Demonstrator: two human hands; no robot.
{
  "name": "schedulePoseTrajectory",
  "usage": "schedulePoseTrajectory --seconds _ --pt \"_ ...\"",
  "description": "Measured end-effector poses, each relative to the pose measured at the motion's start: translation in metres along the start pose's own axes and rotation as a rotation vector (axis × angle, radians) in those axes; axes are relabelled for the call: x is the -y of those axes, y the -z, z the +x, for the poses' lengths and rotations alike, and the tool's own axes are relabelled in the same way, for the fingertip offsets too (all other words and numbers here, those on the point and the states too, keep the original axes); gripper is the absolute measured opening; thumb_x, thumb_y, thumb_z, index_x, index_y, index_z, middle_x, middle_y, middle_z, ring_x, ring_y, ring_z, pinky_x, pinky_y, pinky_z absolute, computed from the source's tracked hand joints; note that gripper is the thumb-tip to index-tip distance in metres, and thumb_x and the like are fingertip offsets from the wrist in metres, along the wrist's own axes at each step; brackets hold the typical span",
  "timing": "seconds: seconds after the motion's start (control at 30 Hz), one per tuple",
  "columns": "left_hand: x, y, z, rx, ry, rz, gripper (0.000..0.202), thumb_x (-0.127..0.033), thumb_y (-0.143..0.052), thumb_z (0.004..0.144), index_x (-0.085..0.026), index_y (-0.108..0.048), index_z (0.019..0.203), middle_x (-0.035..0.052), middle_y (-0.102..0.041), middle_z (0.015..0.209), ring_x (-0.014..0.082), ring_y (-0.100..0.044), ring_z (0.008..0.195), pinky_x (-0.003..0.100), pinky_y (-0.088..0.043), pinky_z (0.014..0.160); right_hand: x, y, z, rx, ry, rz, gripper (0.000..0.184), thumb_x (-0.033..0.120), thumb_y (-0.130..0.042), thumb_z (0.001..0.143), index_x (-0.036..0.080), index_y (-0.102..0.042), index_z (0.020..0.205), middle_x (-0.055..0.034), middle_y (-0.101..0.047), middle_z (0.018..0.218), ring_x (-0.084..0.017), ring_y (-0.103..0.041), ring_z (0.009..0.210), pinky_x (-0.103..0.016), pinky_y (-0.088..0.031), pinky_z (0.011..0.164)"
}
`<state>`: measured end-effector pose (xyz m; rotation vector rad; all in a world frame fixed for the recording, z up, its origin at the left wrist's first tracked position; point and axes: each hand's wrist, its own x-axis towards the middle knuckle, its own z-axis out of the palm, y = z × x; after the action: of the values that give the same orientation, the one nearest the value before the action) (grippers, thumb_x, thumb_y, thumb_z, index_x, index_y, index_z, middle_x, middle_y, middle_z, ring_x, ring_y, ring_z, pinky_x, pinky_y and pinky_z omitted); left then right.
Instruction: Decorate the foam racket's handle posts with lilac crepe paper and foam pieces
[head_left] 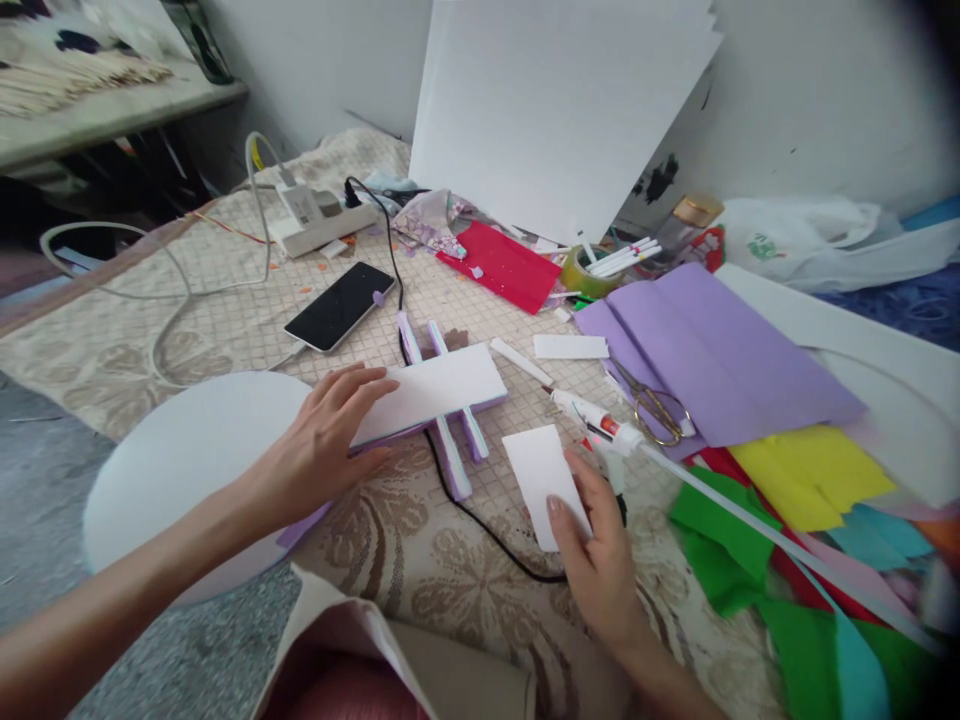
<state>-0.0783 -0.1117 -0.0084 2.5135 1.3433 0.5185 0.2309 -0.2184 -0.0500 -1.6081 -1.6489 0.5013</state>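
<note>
My left hand [334,425] lies on a long white foam-board strip [442,390], its fingers stretched over the top and the thumb at the near edge. The strip's edges are purple, and two narrow purple-edged bars [452,458] pass crosswise beneath it. Under my left wrist and forearm is a large white disc [195,460], which reaches past the table edge; my hand hides where it meets the strip. Between the thumb and fingers of my right hand [596,545] is a small white rectangular board [544,480]. A white glue gun [600,420] lies just beyond it.
Gold-handled scissors [660,412] lie by purple sheets [720,350]. Green [724,540] and yellow [810,475] sheets are at right. A phone [341,305] and power strip [322,232] sit at left. A black cable [495,545] crosses the table; white boards [555,110] lean behind.
</note>
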Motion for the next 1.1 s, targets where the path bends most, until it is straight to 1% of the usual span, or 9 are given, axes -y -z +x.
schedulePoseTrajectory --seconds 0.13,0.27,0.4,0.5,0.63,0.77,0.87,0.97,1.1 --pt "0.003 -0.003 0.000 0.046 0.060 0.066 0.061 -0.039 -0.058 0.089 -0.021 -0.035 0.143 0.0169 -0.041 0.147 0.0364 -0.036 0.138 0.058 -0.035 0.110 -0.002 -0.001 0.000 -0.003 0.022 -0.014 0.048 0.024 -0.050 0.096 0.024 -0.042 0.144 -0.0108 -0.053 0.144 -0.025 -0.051 0.133 -0.045 -0.048 0.107" --pt "0.000 -0.002 0.003 0.087 0.092 0.098 0.064 -0.040 -0.058 0.089 -0.016 -0.034 0.144 0.0203 -0.041 0.146 0.0375 -0.040 0.134 0.057 -0.037 0.108 0.000 0.002 0.003 0.020 0.101 -0.027 0.038 0.020 -0.049 0.096 0.024 -0.053 0.134 -0.0095 -0.064 0.131 -0.023 -0.060 0.122 -0.039 -0.054 0.098" --pt "-0.004 0.001 0.008 0.120 0.124 0.084 0.065 -0.035 -0.057 0.087 -0.016 -0.033 0.144 0.0191 -0.044 0.145 0.0371 -0.043 0.132 0.056 -0.038 0.107 0.003 0.004 0.006 0.036 0.118 -0.019 0.032 0.019 -0.049 0.096 0.023 -0.058 0.126 -0.0094 -0.068 0.123 -0.022 -0.065 0.114 -0.037 -0.057 0.091" --pt "-0.005 0.003 0.011 0.132 0.146 0.080 0.064 -0.032 -0.056 0.086 -0.018 -0.033 0.144 0.0169 -0.048 0.142 0.0364 -0.046 0.129 0.055 -0.040 0.104 0.005 0.004 0.006 0.016 0.116 -0.016 0.031 0.020 -0.049 0.095 0.022 -0.059 0.125 -0.0092 -0.069 0.121 -0.022 -0.066 0.112 -0.037 -0.058 0.090" --pt "-0.006 0.005 0.014 0.122 0.172 0.081 0.066 -0.032 -0.057 0.084 -0.019 -0.033 0.145 0.0164 -0.050 0.139 0.0369 -0.049 0.126 0.056 -0.044 0.100 0.005 0.005 0.005 0.003 0.122 -0.004 0.031 0.020 -0.050 0.095 0.022 -0.059 0.124 -0.0091 -0.070 0.120 -0.023 -0.067 0.111 -0.038 -0.058 0.089" --pt "-0.007 0.012 0.019 0.062 0.215 0.123 0.064 -0.037 -0.057 0.084 -0.018 -0.036 0.142 0.0182 -0.052 0.135 0.0391 -0.051 0.123 0.057 -0.047 0.095 0.004 0.005 0.003 0.016 0.110 0.001 0.031 0.020 -0.049 0.095 0.023 -0.058 0.125 -0.0089 -0.068 0.123 -0.023 -0.065 0.114 -0.037 -0.057 0.090" --pt "-0.008 0.017 0.025 0.032 0.230 0.165 0.064 -0.041 -0.057 0.084 -0.016 -0.039 0.140 0.0191 -0.054 0.129 0.0389 -0.054 0.117 0.055 -0.048 0.094 0.004 0.004 0.003 0.045 0.106 -0.009 0.033 0.020 -0.048 0.096 0.023 -0.056 0.128 -0.0091 -0.066 0.126 -0.023 -0.063 0.118 -0.038 -0.056 0.093" --pt "-0.010 0.020 0.034 0.060 0.248 0.186 0.064 -0.043 -0.056 0.085 -0.014 -0.039 0.140 0.0190 -0.056 0.125 0.0378 -0.058 0.111 0.053 -0.050 0.091 0.005 0.003 0.003 0.064 0.114 -0.023 0.034 0.020 -0.047 0.097 0.023 -0.053 0.130 -0.0095 -0.064 0.129 -0.022 -0.062 0.120 -0.039 -0.055 0.095" --pt "-0.011 0.015 0.043 0.103 0.255 0.201 0.064 -0.046 -0.055 0.086 -0.017 -0.040 0.140 0.0174 -0.058 0.122 0.0356 -0.061 0.106 0.050 -0.052 0.089 0.005 0.001 0.002 0.068 0.140 -0.045 0.037 0.019 -0.046 0.096 0.024 -0.050 0.133 -0.0100 -0.062 0.130 -0.022 -0.061 0.120 -0.039 -0.054 0.095"
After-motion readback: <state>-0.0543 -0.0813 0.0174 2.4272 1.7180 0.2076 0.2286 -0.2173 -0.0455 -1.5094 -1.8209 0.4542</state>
